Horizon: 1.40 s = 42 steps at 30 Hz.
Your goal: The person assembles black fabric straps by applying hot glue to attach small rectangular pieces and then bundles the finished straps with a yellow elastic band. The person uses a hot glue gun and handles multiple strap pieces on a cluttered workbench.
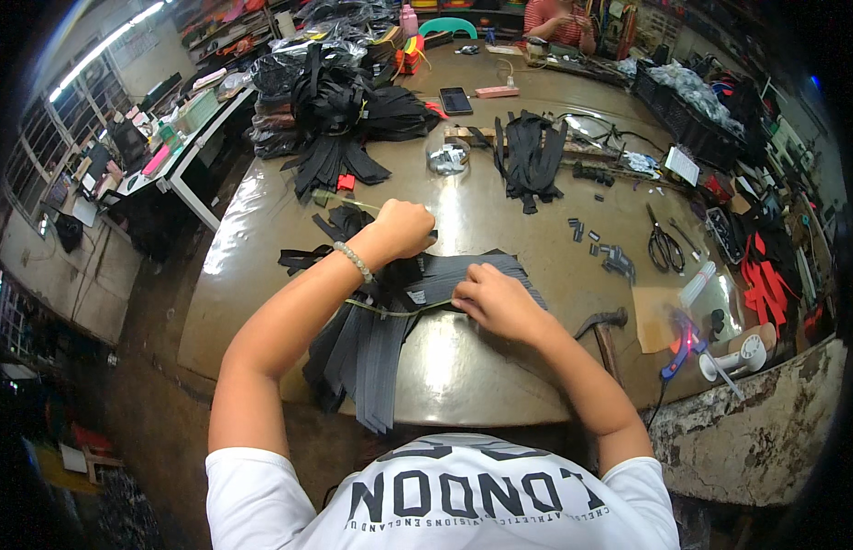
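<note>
A bundle of dark grey webbing straps lies on the table in front of me, some hanging toward the near edge and others fanned to the right. A thin yellowish cord crosses over them. My right hand rests on the right-hand straps, its fingertips pinched where the cord ends. Above the bundle, my left hand is closed in a fist; what it grips is hidden. Another pale strip runs up to the left fist. Black straps stick out left beneath my left forearm.
Black strap bundles and a plastic-wrapped pile lie farther back, near a round clear container and a phone. At right are a hammer, scissors, a glue gun and grey buckles. Another person sits opposite.
</note>
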Tool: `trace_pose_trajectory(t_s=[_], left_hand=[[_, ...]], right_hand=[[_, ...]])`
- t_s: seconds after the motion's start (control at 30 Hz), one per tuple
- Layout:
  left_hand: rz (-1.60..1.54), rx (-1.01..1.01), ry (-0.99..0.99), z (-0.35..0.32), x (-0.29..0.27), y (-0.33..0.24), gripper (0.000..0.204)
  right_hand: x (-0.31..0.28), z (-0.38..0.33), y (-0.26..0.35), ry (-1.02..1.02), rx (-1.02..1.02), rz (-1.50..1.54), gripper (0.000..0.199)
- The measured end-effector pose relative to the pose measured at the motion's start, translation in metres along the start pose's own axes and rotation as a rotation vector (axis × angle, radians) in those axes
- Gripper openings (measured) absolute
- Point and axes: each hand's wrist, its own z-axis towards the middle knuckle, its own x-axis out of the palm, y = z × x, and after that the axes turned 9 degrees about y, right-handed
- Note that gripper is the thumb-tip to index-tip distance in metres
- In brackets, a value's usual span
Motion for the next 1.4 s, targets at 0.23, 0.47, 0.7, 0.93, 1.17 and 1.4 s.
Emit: trace_pose_trajectory(t_s=[0.23, 0.47, 0.7, 0.93, 1.17, 1.4], left_hand=[[-0.455, -0.124, -0.050, -0.031, 0.003, -0.021, 0.035], [-0.684, -0.288, -0.606, -0.118, 0.024, -0.087, 0.024], [-0.431, -0.886, -0.457, -0.140, 0.111, -0.127, 0.127], [-0.794, -0.578, -0.137, -0.155, 0.082, -0.038, 0.085], [-0.491, -0.652, -0.061, -0.148, 0.093, -0.066, 0.133], [-0.400, -0.613, -0.292, -0.151, 0.115, -0.047, 0.094]], right_hand=[[0.011, 0.012, -0.009, -0.329, -0.105, 0.135, 0.012], [0.028, 0.050, -0.018, -0.193, -0.282, 0.468, 0.013], [0.037, 0.049, -0.010, -0.313, -0.254, 0.435, 0.013], [0.043, 0.050, -0.023, -0.346, -0.174, 0.455, 0.015], [0.035, 0.045, -0.007, -0.380, -0.170, 0.397, 0.011], [0.013, 0.039, 0.009, -0.440, -0.464, 0.400, 0.008]])
